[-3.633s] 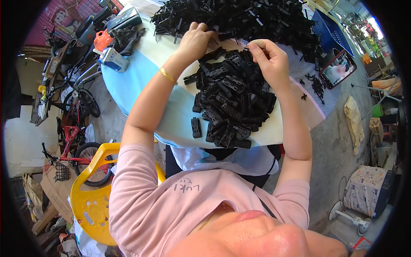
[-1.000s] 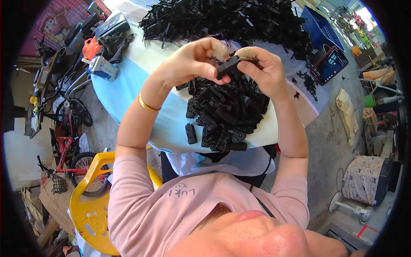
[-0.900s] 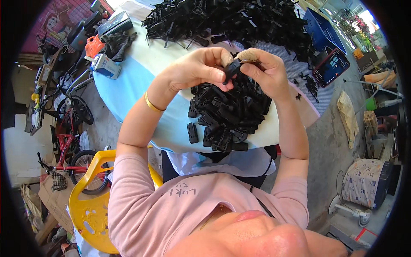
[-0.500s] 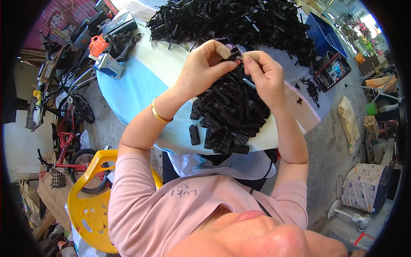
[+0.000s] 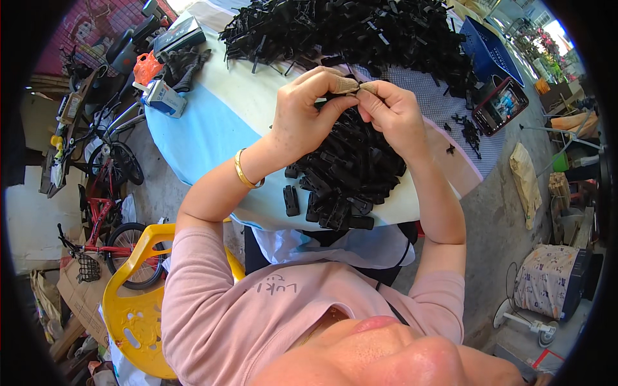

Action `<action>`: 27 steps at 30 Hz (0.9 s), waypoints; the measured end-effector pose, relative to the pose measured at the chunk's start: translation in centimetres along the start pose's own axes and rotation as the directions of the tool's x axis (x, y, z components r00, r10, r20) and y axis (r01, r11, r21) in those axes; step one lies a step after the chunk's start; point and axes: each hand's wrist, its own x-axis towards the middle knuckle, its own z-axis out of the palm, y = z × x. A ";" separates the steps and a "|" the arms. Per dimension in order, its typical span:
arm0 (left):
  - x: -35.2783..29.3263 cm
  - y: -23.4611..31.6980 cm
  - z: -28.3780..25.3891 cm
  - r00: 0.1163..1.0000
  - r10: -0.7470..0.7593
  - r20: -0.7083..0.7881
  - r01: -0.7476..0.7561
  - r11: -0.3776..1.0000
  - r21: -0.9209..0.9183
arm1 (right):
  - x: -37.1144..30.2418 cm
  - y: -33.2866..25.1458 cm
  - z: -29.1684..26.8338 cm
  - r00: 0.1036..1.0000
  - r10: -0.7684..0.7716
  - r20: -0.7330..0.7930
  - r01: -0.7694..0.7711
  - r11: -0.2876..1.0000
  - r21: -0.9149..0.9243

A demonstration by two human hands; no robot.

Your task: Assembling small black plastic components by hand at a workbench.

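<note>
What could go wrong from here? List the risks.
1. The near heap of black plastic parts reaches the table's front edge; a nudge from a forearm could push some off.
2. The phone lies near the table's right rim and could be knocked off.
3. The left hand and right hand pinch something small above the heap; if dropped, it may be hard to find.

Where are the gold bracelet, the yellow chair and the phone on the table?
gold bracelet (image 5: 246,175), head view, on the band at the left wrist.
yellow chair (image 5: 138,315), head view, on its seat.
phone (image 5: 500,105), head view, on its screen.
</note>
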 end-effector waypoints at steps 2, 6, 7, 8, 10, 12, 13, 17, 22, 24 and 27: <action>0.4 0.1 0.0 0.998 0.061 -0.002 -0.061 0.998 0.031 | 0.4 0.2 -0.9 0.998 -0.017 0.055 0.017 1.000 0.012; 1.1 1.5 -0.6 0.964 -0.163 0.210 0.181 0.981 -0.070 | 0.8 0.9 -3.2 0.988 -0.145 0.060 0.142 0.989 0.045; 1.4 1.4 -0.9 0.965 -0.159 0.209 0.177 0.982 -0.069 | 0.9 0.9 -3.9 0.996 -0.086 0.007 0.084 0.984 0.157; 2.0 1.0 -1.2 0.927 -0.099 0.361 0.153 0.981 -0.122 | 0.9 1.0 -4.0 0.996 -0.089 0.005 0.088 0.984 0.155; 3.9 0.0 -2.5 0.788 -0.088 0.610 0.116 0.993 -0.006 | 1.2 1.1 -3.6 0.970 -0.067 -0.234 0.074 0.997 0.024; 6.7 -3.0 -2.0 0.855 -0.223 0.469 0.150 0.971 0.188 | 1.7 2.4 -3.4 0.943 -0.214 -0.255 0.186 0.974 -0.129; 8.3 -4.3 -1.6 0.936 -0.139 0.323 0.011 0.930 0.368 | 1.8 2.8 -3.0 0.943 -0.218 -0.250 0.177 0.968 -0.177; 11.8 -8.6 0.6 0.859 0.463 0.216 -0.490 0.625 0.608 | 1.7 2.3 -2.2 0.928 -0.314 -0.200 0.242 0.917 -0.318; 13.8 -8.8 1.1 0.908 0.268 0.321 -0.406 0.747 0.527 | 1.6 2.5 -2.8 0.922 -0.338 -0.190 0.261 0.903 -0.341; 13.6 -4.7 -0.2 0.970 0.136 0.202 -0.217 0.858 0.465 | 1.8 2.8 -2.9 0.899 -0.378 -0.222 0.304 0.902 -0.307; 11.9 -2.1 -1.4 0.981 -0.189 -0.046 0.192 0.978 0.077 | 1.9 2.8 -2.5 0.847 -0.439 -0.299 0.354 0.886 -0.298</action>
